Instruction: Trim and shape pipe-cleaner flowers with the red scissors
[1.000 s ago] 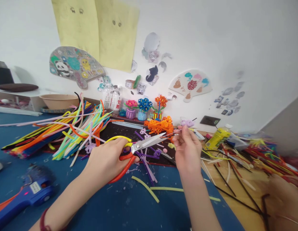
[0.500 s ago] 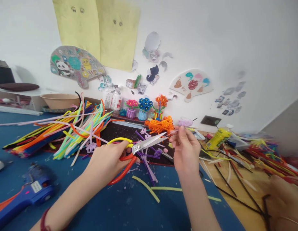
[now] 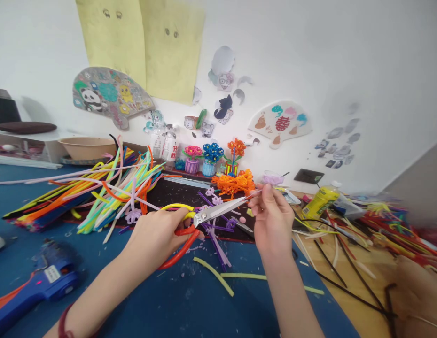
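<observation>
My left hand [image 3: 164, 234] grips a pair of scissors [image 3: 216, 210] by its yellow and red handles. The blades are nearly closed, and their tips reach the fingers of my right hand [image 3: 271, 216]. Between thumb and fingers my right hand pinches a thin light-purple pipe cleaner [image 3: 256, 192], its far part hidden by the fingers. Just beyond those fingertips a lilac fuzzy piece [image 3: 273, 178] shows. Under the scissors lie purple pipe cleaner pieces [image 3: 215, 246] on a dark mat [image 3: 176, 197].
Bundled pipe cleaners [image 3: 109, 192] lie left, above a blue glue gun [image 3: 45, 281]. Pipe-cleaner flower pots [image 3: 209, 162] and orange pieces [image 3: 236, 182] stand or lie behind. At right are a yellow bottle [image 3: 320, 201], loose strips and another person's hand [image 3: 419, 295].
The scissor blades have closed from a narrow gap to nearly together. My right hand has shifted slightly left and stays pinched on the pipe cleaner.
</observation>
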Tool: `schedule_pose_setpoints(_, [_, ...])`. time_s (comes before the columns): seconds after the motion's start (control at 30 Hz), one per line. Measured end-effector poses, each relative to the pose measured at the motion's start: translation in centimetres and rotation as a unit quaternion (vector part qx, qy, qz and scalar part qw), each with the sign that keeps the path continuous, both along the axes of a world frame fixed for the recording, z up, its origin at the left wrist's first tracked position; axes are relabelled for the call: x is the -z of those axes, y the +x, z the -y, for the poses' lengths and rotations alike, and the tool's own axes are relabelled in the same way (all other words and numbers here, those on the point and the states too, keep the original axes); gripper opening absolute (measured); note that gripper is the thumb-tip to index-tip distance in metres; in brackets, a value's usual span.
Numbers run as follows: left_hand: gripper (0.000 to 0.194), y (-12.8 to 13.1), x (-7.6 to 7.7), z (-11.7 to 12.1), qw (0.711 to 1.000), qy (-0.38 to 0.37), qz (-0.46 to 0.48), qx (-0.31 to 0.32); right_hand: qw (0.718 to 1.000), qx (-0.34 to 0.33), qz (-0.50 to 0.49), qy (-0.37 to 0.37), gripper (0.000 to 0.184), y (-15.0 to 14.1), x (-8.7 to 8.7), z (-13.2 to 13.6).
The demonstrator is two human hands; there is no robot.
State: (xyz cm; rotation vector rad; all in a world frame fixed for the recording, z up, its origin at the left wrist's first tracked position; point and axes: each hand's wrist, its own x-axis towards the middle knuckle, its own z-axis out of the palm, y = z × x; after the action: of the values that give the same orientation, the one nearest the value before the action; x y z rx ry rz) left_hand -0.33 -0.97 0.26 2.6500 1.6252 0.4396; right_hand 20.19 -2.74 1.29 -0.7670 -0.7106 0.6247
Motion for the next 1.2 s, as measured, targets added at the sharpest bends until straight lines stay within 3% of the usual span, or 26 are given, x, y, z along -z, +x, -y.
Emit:
schedule_pose_setpoints(0.4, [0.032, 0.35, -0.24, 0.33, 0.999, -0.003, 0.031, -0.026, 1.0, 0.003, -0.018, 0.016, 0.023, 0.38, 0.12, -0.12])
schedule_pose_setpoints(0.8, [0.041, 0.32, 0.34, -0.03, 0.999, -0.013, 0.03, 0.004, 1.0, 0.017, -0.004, 0.004, 0.024, 0.45, 0.15, -0.11])
schedule_pose_setpoints(1.2, [0.042, 0.22, 0.31, -0.04, 1.0, -0.027, 0.0, -0.012, 1.0, 0.003, -0.021, 0.019, 0.022, 0.46, 0.13, -0.15])
